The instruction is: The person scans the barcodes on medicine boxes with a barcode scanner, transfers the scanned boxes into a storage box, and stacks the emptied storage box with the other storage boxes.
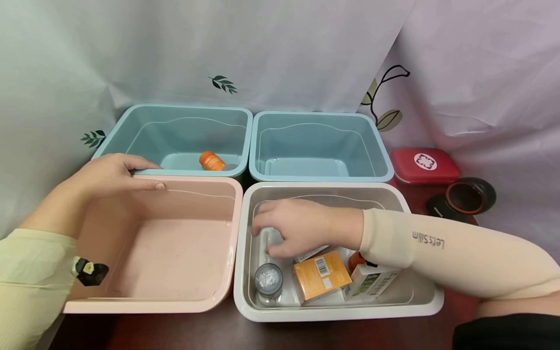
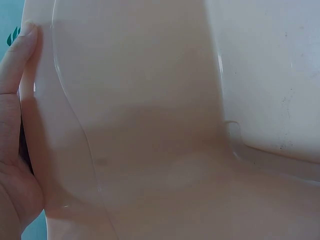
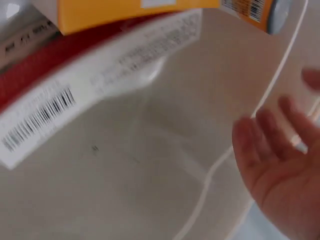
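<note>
My left hand (image 1: 114,175) rests at the far-left edge of the pink bin (image 1: 144,306), thumb reaching along its rim. In the left wrist view, the thumb (image 2: 15,65) lies along that rim. My right hand (image 1: 302,226) is inside the white bin (image 1: 341,315), fingers loosely bent and nothing in them. Near it are a jar with a grey lid (image 1: 269,279), an orange box (image 1: 321,274), and a white-and-green box (image 1: 373,282). The right wrist view shows a red-and-white box (image 3: 100,75) with a barcode, and a grey-capped container (image 3: 278,16) close by.
Behind stand two blue bins; an orange-capped bottle (image 1: 212,161) lies in the left blue bin (image 1: 188,109). Right of the right blue bin (image 1: 315,115) are a red case (image 1: 407,167) and a black round object (image 1: 465,194). A curtain (image 1: 284,53) hangs behind everything.
</note>
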Demonstrator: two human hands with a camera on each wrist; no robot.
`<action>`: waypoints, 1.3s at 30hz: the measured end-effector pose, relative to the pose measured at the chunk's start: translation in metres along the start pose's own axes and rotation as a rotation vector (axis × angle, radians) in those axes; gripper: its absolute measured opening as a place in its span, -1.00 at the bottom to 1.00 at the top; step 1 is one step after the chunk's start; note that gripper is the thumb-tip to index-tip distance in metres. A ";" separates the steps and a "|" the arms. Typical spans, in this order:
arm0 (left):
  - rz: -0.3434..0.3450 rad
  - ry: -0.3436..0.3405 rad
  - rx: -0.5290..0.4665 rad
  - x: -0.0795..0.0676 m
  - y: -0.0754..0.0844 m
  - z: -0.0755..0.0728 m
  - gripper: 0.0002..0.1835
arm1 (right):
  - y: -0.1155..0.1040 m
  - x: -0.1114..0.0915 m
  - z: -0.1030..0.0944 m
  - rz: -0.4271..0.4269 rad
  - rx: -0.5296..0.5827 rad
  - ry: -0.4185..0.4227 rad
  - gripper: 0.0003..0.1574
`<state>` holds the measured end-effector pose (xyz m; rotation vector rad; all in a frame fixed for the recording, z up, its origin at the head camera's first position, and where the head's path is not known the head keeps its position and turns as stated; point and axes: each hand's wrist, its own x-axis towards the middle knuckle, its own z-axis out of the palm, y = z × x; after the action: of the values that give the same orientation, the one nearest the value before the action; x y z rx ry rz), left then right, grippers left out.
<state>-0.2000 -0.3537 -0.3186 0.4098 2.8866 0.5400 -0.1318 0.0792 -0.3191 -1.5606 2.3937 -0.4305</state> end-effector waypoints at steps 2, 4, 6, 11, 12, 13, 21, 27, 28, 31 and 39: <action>0.001 0.000 -0.002 0.000 0.000 0.000 -0.43 | 0.003 -0.001 0.007 -0.028 0.077 -0.100 -0.47; 0.005 0.004 -0.005 0.001 0.000 0.001 -0.43 | 0.006 -0.002 0.014 -0.070 0.162 -0.190 -0.36; 0.006 0.007 -0.008 0.001 0.000 0.001 -0.43 | 0.009 -0.002 0.022 -0.115 0.234 -0.269 -0.26; 0.000 0.011 -0.009 0.000 0.000 0.000 -0.42 | 0.013 0.000 0.041 -0.165 0.308 -0.360 -0.15; 0.001 0.012 -0.009 -0.001 -0.001 0.000 -0.42 | 0.013 0.000 0.043 -0.160 0.314 -0.365 -0.15; 0.000 0.012 -0.010 -0.001 -0.001 0.000 -0.42 | 0.013 0.001 0.046 -0.155 0.318 -0.366 -0.16; 0.003 0.006 -0.012 0.001 -0.001 0.002 -0.41 | 0.015 0.002 0.055 -0.123 0.340 -0.335 -0.28; 0.007 0.014 -0.015 0.003 -0.001 0.002 -0.42 | 0.016 0.003 0.055 -0.124 0.312 -0.321 -0.32; 0.010 0.014 -0.016 0.003 -0.001 0.002 -0.42 | 0.016 0.003 0.055 -0.124 0.307 -0.319 -0.32; 0.010 0.014 -0.010 0.003 -0.001 0.002 -0.42 | 0.015 0.003 0.055 -0.145 0.265 -0.309 -0.34; -0.004 0.011 -0.020 -0.002 0.000 0.001 -0.40 | 0.012 0.006 0.055 -0.146 0.133 -0.310 -0.32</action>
<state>-0.1981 -0.3538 -0.3195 0.3987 2.8899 0.5716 -0.1240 0.0722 -0.3752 -1.6154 1.9894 -0.3395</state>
